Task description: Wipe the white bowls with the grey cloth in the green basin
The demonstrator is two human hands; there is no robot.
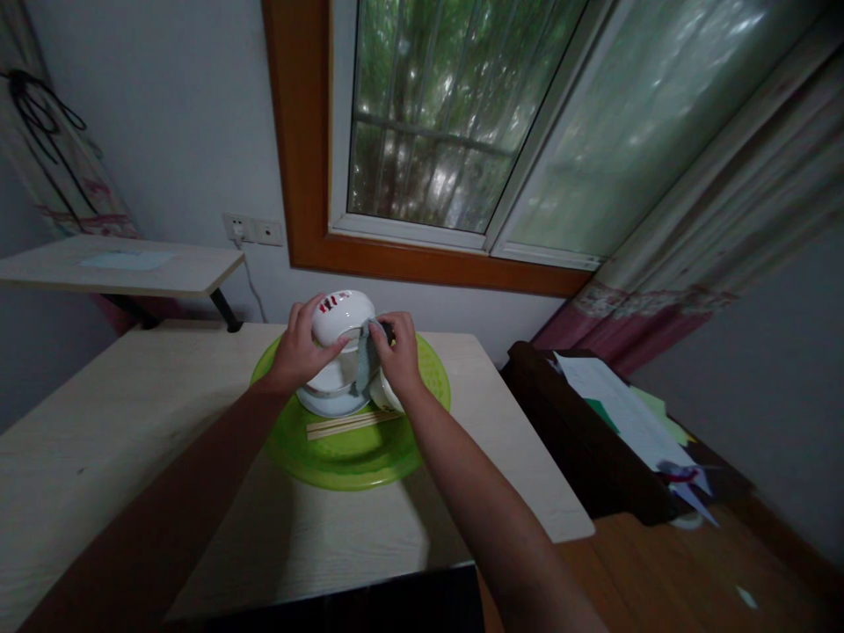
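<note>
My left hand grips a white bowl with red and black marks on its side, tilted above the dishes. At the bowl's right edge, my right hand is closed on a grey-blue cloth that hangs down from the fingers. Below the held bowl sits another white bowl on a pale plate. A white cup or small bowl is partly hidden behind my right hand. Wooden chopsticks lie in front of these, all on a round green tray.
The pale wooden table carries a raised shelf at the back left. Behind stand a wall with sockets and a window. A dark brown piece of furniture with papers on it is to the right.
</note>
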